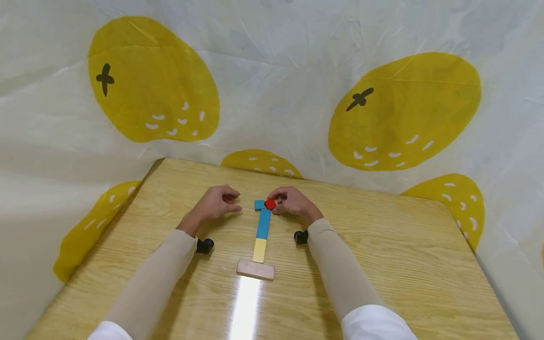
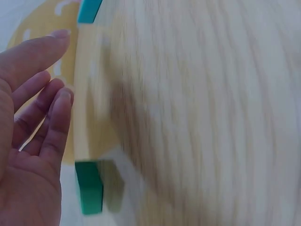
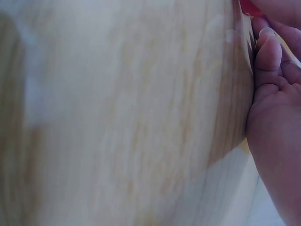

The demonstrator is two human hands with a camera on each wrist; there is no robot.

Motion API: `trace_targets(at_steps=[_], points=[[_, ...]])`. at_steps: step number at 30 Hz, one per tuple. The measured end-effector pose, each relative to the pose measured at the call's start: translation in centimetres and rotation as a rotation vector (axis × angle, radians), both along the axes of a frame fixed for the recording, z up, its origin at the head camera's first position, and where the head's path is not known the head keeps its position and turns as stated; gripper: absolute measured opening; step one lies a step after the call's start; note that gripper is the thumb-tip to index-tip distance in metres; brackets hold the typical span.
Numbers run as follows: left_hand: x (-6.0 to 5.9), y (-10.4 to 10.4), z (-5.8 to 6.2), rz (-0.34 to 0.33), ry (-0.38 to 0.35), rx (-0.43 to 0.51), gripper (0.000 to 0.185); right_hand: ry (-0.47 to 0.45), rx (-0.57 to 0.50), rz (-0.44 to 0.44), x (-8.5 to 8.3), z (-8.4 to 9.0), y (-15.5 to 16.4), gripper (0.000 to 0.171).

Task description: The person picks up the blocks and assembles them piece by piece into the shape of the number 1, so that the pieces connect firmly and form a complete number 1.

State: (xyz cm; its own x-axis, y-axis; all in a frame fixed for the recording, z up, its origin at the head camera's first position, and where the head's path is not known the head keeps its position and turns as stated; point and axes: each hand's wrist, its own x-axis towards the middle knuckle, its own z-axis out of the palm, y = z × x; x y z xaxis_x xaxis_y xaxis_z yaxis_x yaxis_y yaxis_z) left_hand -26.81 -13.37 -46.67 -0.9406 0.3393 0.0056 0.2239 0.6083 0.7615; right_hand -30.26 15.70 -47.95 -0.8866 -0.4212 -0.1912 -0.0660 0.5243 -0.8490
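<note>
My right hand [image 1: 294, 203] pinches a small red block [image 1: 270, 204] between thumb and fingers, just right of a small blue block [image 1: 259, 205]. In the right wrist view only a corner of the red block [image 3: 249, 7] shows beside the fingers. To the left, my left hand [image 1: 217, 203] holds nothing, its fingers loosely bent and apart from the blocks. Below the small blue block a long blue block [image 1: 263, 224] runs toward me, then a yellow block [image 1: 259, 250], then a plain wooden block [image 1: 255, 269] lying crosswise at the near end.
A green block [image 2: 90, 188] and part of a teal block [image 2: 88, 11] appear in the left wrist view. All of it lies on a wood-grain table [image 1: 382, 264]. A white cloth with yellow fruit prints [image 1: 272, 71] hangs behind the table's far edge.
</note>
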Motion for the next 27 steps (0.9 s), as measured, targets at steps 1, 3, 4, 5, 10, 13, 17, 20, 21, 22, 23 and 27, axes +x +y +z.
trace_targets(at_steps=[1, 3, 4, 5, 10, 13, 17, 20, 21, 22, 23, 27], points=[[0.1, -0.4, 0.0, 0.012, -0.002, 0.006, 0.047, -0.001, 0.0, -0.001, 0.0, 0.0, 0.0, 0.044], [0.3, -1.2, 0.0, 0.036, 0.0, 0.017, 0.047, -0.001, 0.001, -0.004, 0.1, 0.1, 0.0, 0.043], [0.4, -1.6, 0.0, 0.049, 0.004, 0.023, 0.047, -0.001, 0.0, -0.004, 0.1, 0.1, 0.0, 0.043], [0.4, -2.0, 0.0, 0.061, 0.009, 0.031, 0.047, 0.0, 0.001, -0.004, 0.2, 0.1, 0.0, 0.043], [0.7, -4.3, -0.2, 0.116, 0.052, 0.031, 0.047, 0.003, -0.004, 0.008, 0.2, -0.1, 0.0, 0.042], [0.7, -5.4, -0.5, 0.146, 0.071, 0.012, 0.048, 0.01, -0.001, 0.015, 0.2, 0.0, 0.1, 0.042], [0.8, -6.4, -0.8, 0.162, 0.075, -0.011, 0.052, 0.007, 0.002, 0.0, 0.4, 0.2, 0.3, 0.041], [1.0, -7.0, -1.0, 0.162, 0.064, -0.049, 0.056, -0.001, 0.0, -0.006, 0.4, 0.3, 0.3, 0.042], [1.1, -7.1, -1.1, 0.164, 0.059, -0.062, 0.057, -0.003, 0.001, -0.004, 0.3, 0.2, 0.3, 0.042], [1.1, -7.3, -1.1, 0.169, 0.052, -0.072, 0.058, -0.003, 0.001, -0.003, 0.2, 0.2, 0.2, 0.042], [1.2, -7.3, -1.2, 0.168, 0.052, -0.081, 0.057, -0.006, -0.001, -0.003, 0.2, 0.2, 0.1, 0.042], [1.3, -7.2, -1.2, 0.173, 0.056, -0.094, 0.054, -0.002, 0.0, -0.004, 0.1, 0.2, -0.3, 0.043]])
